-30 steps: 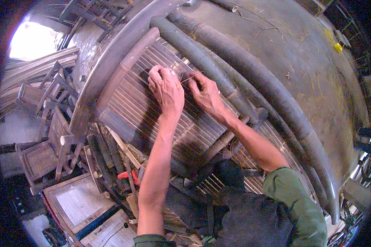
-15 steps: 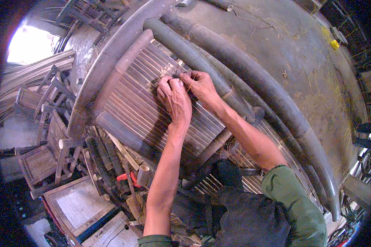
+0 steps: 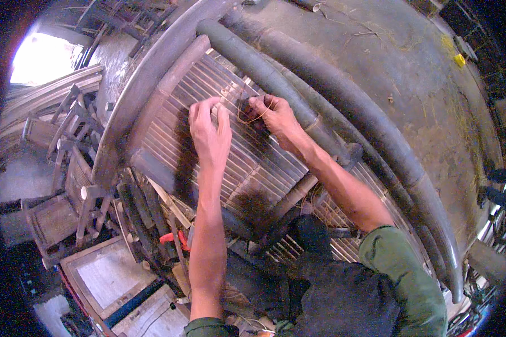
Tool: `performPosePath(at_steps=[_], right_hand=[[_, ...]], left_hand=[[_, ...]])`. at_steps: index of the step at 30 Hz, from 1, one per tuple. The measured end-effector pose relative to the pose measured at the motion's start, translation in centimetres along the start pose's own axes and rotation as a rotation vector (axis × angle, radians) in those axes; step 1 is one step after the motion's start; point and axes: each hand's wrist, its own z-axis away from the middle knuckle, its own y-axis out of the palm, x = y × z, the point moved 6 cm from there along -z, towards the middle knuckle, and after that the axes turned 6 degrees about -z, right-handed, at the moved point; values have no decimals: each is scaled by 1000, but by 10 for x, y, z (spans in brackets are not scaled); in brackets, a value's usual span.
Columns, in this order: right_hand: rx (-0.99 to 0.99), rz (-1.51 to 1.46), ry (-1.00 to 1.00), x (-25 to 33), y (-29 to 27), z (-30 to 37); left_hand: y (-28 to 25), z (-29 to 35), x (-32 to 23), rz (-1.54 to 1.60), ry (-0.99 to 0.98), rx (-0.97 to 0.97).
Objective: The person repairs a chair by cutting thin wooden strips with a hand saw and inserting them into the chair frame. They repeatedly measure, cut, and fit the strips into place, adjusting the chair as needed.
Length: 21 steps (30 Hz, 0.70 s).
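Note:
A bamboo slat panel (image 3: 171, 121) in a frame of thick bamboo poles lies before me. Over its far right part, my right hand (image 3: 278, 119) pinches a thin yellowish strand (image 3: 255, 120), which curves in a small loop between the fingertips and the slats. My left hand (image 3: 211, 132) is raised above the slats just left of it, its fingers bent and apart, with nothing visible in them. Beyond my right hand runs a thick grey-green bamboo pole (image 3: 264, 73) along the panel's edge. Pale marks show on the slats near the fingertips.
Long curved bamboo poles (image 3: 354, 101) arch along the right side. At the left stand small bamboo chairs (image 3: 53, 216) and a stack of long strips (image 3: 50, 101). Lower left are cut bamboo pieces (image 3: 135, 210), a red-handled tool (image 3: 177, 240) and framed panels (image 3: 109, 275).
My left hand has come away from my right, moving left with its fingers spreading. My right hand stays nearly in place, and the strand's loop now shows more clearly.

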Motion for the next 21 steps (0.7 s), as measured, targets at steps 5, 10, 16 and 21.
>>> performPosePath(at_steps=[5,10,16,21], right_hand=[[53,1,-54,-7,4,-2],[67,10,-121,-7,-3,-3],[38,-108,-24,-8,1,5],[16,-282,12,-2,-8,9]], left_hand=[[41,-40,-13,-283,-164,349],[62,-51,-17,-536,-73,461],[60,-50,27,122,-183,541],[36,-27,16,318,-388,707]])
